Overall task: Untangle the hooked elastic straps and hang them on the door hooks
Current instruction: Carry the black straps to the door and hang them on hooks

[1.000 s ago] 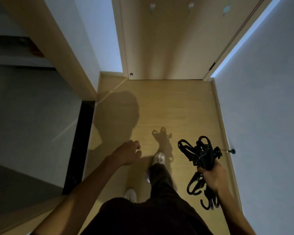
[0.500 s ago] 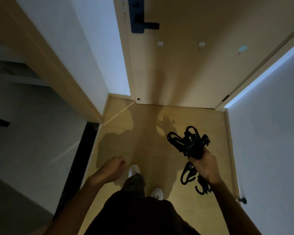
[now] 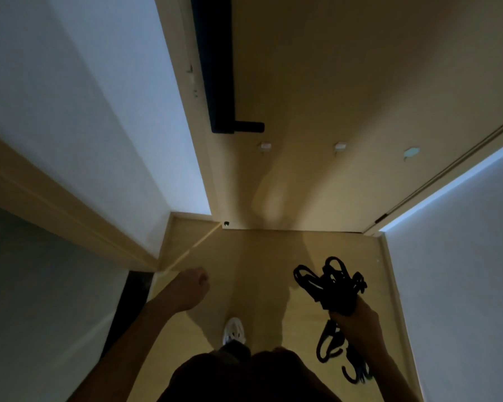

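My right hand (image 3: 357,320) grips a tangled bundle of black elastic straps (image 3: 331,285); black loops stick out above the fist and several hooks (image 3: 331,346) dangle below it. My left hand (image 3: 192,285) is curled into a loose fist with nothing in it, off to the left at about the same height. Ahead stands the wooden door (image 3: 346,97). Three small hooks are fixed on it in a row: a left hook (image 3: 265,146), a middle hook (image 3: 339,147) and a round pale right hook (image 3: 411,152). Nothing hangs on them.
A black door handle and lock plate (image 3: 221,82) sits above the hooks on the door's left side. White walls close in at left (image 3: 99,111) and right (image 3: 462,285). The floor (image 3: 259,271) is light wood; one white shoe (image 3: 233,335) shows below.
I have walked closer to the door and the view has tilted up, so the hooks and handle are larger and lower in frame. My left hand has closed into a fist. The right still holds the straps.
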Demonstrator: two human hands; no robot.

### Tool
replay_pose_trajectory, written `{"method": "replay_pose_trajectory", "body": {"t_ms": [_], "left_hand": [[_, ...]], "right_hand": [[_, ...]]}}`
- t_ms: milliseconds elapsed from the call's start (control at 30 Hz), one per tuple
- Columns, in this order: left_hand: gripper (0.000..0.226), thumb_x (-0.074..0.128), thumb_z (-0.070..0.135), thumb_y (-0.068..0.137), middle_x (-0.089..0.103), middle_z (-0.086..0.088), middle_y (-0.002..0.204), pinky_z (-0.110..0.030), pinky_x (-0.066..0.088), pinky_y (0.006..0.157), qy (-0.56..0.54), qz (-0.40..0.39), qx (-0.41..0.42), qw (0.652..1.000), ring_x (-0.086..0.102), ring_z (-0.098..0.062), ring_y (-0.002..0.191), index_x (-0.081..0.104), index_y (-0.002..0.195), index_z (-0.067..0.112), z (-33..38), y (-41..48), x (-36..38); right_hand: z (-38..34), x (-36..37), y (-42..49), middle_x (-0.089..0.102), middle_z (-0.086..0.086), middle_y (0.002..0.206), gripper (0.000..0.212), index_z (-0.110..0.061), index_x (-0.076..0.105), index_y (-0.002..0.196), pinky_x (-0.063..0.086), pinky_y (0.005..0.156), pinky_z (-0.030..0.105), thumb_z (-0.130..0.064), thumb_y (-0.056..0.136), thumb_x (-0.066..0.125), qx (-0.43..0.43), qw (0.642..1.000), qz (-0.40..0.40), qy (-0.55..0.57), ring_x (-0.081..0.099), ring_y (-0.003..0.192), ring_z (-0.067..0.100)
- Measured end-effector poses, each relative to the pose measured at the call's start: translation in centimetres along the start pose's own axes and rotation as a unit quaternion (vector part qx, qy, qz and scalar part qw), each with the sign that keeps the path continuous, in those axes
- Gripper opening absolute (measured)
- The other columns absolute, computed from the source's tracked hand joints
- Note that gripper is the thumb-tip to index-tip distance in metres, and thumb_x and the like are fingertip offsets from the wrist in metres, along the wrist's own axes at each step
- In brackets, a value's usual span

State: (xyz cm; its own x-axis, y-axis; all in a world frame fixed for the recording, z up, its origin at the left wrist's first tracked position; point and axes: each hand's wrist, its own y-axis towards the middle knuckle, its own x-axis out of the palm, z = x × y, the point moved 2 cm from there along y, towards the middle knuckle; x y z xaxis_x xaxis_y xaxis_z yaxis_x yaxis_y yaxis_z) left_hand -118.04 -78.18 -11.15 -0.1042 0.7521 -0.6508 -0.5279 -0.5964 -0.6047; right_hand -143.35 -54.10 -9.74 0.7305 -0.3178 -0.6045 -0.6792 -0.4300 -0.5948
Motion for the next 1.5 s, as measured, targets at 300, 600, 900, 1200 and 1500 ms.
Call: {"method": "replay_pose_trajectory", "body": {"t_ms": [300,600,900,1200,1500], "left_hand": [[0.012,0.046,0.022,0.092,0.057,-0.001,0.087,-0.027,0.037,0.071,0.001,0.056,0.082,0.995,0.056,-0.021,0.085,0.05,0.081,0.019,9.5,8.3,-6.5],[0.048,0.043,0.05,0.092,0.047,0.014,0.125,-0.024,0.032,0.094,-0.149,-0.073,0.108,0.98,0.042,-0.006,0.118,0.047,0.133,0.025,23.0,9.9,-12.6],[0.062,0.075,0.027,0.076,0.059,0.006,0.125,-0.018,0.047,0.09,-0.457,0.193,0.196,0.846,0.056,-0.009,0.115,0.048,0.131,0.02,30.5,11.3,-18.5],[0.012,0.063,0.007,0.086,0.07,0.004,0.074,-0.017,0.054,0.058,-0.551,0.241,0.258,0.757,0.069,-0.002,0.066,0.064,0.094,0.015,30.5,9.5,-24.3],[0.017,0.056,0.005,0.088,0.073,0.003,0.075,-0.025,0.055,0.069,-0.515,0.157,0.32,0.779,0.071,-0.012,0.075,0.068,0.09,0.017,30.3,7.6,-28.4]], "right_hand": [[-9.1,-3.5,7.9,0.064,0.001,0.078,0.038,-0.012,0.055,0.118,0.05,0.068,0.036,-0.018,0.082,0.066,-0.06,0.998,0.028,0.001,0.062,0.07,0.017],[-23.8,-7.3,12.6,0.058,-0.019,0.076,0.026,-0.028,0.052,0.104,0.041,0.047,0.002,-0.025,0.084,0.067,-0.247,0.965,0.009,0.092,0.055,0.059,-0.018],[-33.7,-8.5,10.9,0.052,0.008,0.127,0.048,-0.01,0.043,0.135,0.041,0.087,0.013,-0.014,0.089,0.058,-0.477,0.879,0.016,0.02,0.05,0.119,0.021],[-37.8,-14.6,9.6,0.051,-0.009,0.11,0.027,-0.021,0.059,0.115,0.048,0.082,0.015,-0.024,0.089,0.059,-0.449,0.892,0.023,0.058,0.055,0.103,0.007],[-44.2,-17.4,7.5,0.066,0.01,0.082,0.012,-0.004,0.061,0.096,0.051,0.057,0.027,-0.015,0.09,0.059,-0.501,0.848,-0.042,0.168,0.062,0.066,0.014]]}}
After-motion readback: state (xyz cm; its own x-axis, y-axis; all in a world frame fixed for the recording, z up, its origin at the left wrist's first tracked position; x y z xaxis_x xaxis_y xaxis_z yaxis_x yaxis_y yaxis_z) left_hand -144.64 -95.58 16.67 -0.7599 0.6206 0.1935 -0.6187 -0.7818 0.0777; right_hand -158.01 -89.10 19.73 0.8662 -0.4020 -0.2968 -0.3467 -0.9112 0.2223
